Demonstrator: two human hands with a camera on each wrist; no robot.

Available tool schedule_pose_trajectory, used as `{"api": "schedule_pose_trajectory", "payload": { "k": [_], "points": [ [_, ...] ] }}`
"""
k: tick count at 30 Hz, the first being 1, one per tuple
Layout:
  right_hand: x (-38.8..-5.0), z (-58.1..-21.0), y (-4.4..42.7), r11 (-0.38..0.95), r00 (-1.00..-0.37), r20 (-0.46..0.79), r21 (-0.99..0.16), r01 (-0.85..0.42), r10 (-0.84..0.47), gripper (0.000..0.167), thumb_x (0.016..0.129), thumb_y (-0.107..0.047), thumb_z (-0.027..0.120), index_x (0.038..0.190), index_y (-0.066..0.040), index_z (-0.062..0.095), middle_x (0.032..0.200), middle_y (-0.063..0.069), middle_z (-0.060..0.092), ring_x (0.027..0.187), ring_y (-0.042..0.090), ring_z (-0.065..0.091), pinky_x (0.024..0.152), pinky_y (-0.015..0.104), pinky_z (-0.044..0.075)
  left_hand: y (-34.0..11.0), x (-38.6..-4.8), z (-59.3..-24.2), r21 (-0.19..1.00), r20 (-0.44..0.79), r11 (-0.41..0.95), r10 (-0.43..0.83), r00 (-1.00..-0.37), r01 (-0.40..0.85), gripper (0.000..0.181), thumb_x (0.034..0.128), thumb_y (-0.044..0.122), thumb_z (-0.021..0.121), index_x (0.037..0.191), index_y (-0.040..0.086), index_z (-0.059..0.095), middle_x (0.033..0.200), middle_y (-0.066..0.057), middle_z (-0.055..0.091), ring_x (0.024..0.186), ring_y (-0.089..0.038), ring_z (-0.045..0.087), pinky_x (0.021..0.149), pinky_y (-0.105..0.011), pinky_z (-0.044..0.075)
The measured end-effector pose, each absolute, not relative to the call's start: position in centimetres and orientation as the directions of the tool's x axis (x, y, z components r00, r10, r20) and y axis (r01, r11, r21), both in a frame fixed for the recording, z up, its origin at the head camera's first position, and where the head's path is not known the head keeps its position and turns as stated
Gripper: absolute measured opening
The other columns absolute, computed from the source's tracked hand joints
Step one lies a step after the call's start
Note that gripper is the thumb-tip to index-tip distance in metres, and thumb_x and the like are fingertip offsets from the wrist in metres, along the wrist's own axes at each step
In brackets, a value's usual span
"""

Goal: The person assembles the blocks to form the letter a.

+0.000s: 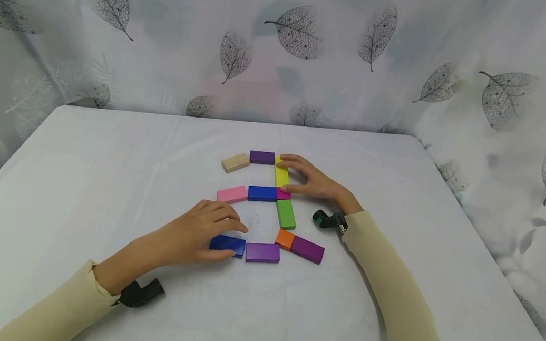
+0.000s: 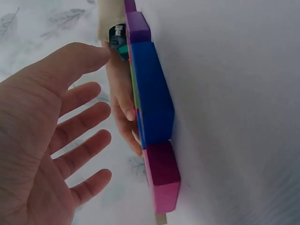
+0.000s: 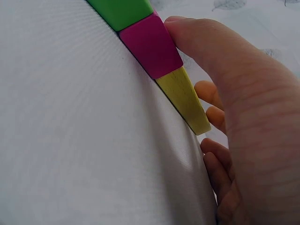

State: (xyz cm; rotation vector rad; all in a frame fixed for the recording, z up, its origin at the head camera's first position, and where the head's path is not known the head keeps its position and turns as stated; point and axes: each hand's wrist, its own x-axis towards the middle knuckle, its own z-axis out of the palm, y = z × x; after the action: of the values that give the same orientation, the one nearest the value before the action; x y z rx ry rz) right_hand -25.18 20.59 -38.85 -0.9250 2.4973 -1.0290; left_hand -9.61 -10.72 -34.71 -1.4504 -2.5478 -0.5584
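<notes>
My left hand (image 1: 197,231) hovers with loosely spread fingers at a blue block (image 1: 224,243) at the near left; in the left wrist view its thumb and fingers stand apart from that block (image 2: 152,93). My right hand (image 1: 317,183) is at the right side of the layout. Its thumb touches a small magenta block (image 3: 152,47), while its fingers lie loosely bent at the far end of a yellow block (image 1: 281,172). A green block (image 1: 286,214) lies just nearer than the magenta one. Beside the left blue block sits a purple block (image 1: 262,252).
At the far side a wooden block (image 1: 235,162) adjoins a dark purple one (image 1: 261,157). A pink block (image 1: 232,194) and another blue block (image 1: 262,193) form the middle row. Orange (image 1: 284,239) and plum (image 1: 307,249) blocks lie at the near right. White cloth covers the table (image 1: 110,180).
</notes>
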Motion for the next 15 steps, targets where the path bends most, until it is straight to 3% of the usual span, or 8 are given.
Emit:
{"api": "schedule_pose_trajectory", "payload": {
  "k": [9, 15],
  "points": [
    [-25.03, -38.95, 20.4, 0.544, -0.754, -0.025, -0.708, -0.45, -0.656, 0.062, 0.09, -0.024, 0.07, 0.145, -0.014, 0.045, 0.16, 0.004, 0.022, 0.149, 0.025, 0.012, 0.117, 0.056, 0.01, -11.23, -9.82, -35.48, 0.272, 0.258, 0.463, 0.809, -0.527, 0.844, 0.035, 0.08, 0.036, 0.079, 0.107, 0.016, 0.069, 0.109, 0.0, 0.059, 0.112, -0.022, 0.051, 0.096, -0.047, 0.041],
    [-25.19, -39.07, 20.34, 0.545, -0.76, -0.029, -0.715, -0.438, -0.65, 0.063, 0.09, -0.016, 0.069, 0.146, -0.005, 0.042, 0.16, 0.012, 0.019, 0.149, 0.032, 0.01, 0.117, 0.058, 0.008, -11.41, -10.18, -35.67, 0.302, 0.223, 0.467, 0.813, -0.538, 0.831, 0.031, 0.0814, 0.033, 0.078, 0.106, 0.017, 0.07, 0.11, 0.002, 0.058, 0.114, -0.021, 0.05, 0.099, -0.048, 0.039]
  ]
}}
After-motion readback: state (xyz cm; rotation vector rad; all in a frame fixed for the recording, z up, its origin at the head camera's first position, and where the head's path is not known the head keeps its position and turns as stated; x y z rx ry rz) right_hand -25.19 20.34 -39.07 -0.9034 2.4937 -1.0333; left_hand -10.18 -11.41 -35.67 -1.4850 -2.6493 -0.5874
